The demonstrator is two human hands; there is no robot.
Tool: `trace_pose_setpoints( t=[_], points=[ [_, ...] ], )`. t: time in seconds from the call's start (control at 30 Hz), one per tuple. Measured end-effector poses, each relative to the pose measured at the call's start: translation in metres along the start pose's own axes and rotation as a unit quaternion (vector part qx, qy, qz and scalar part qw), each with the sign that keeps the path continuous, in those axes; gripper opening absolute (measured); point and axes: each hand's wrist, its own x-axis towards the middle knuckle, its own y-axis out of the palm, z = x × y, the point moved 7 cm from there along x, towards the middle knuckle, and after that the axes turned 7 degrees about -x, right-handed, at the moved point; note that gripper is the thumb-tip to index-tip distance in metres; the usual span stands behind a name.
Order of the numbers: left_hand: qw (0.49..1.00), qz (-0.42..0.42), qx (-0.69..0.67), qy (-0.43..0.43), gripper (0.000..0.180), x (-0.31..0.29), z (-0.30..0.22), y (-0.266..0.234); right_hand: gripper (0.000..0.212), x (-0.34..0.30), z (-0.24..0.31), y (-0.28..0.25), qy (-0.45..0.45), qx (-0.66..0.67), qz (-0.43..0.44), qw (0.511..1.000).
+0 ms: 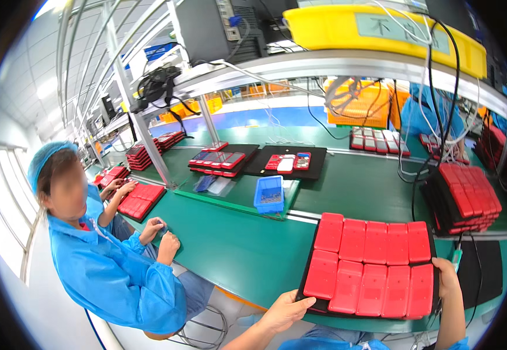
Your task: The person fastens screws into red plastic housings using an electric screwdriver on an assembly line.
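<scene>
My left hand (288, 312) grips the near left corner of a black tray (321, 304), thumb on top. My right hand (447, 277) holds the same tray's right edge. Two rows of red plastic cases (372, 289) lie side by side on it; the leftmost ones sit slightly askew. Whether the tray rests on the green bench or is lifted a little, I cannot tell. To its right is a flat black mat (479, 271) with a cable across it. Behind it rises a stack of black trays with more red cases (469, 189).
At the left, a co-worker in a blue smock (110, 280) holds a small dark piece. A blue bin (269, 194) of small parts stands mid-bench. Dark cables (415, 192) hang from the shelf bearing a yellow bin (381, 32). Another tray of red cases (141, 199) lies far left.
</scene>
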Motion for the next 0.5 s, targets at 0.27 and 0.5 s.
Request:
trace_pose_setpoints(
  t=[0.27,0.5],
  points=[
    [0.997,0.039,-0.002,0.07,0.026,0.001,-0.021,0.001,0.033,-0.018,0.018,0.036,-0.083,-0.014,0.014,0.996],
    [0.976,-0.036,0.077,0.198,0.029,-0.048,-0.081,-0.018,0.033,-0.032,0.026,0.113,-0.113,0.012,0.095,0.989]
  ],
)
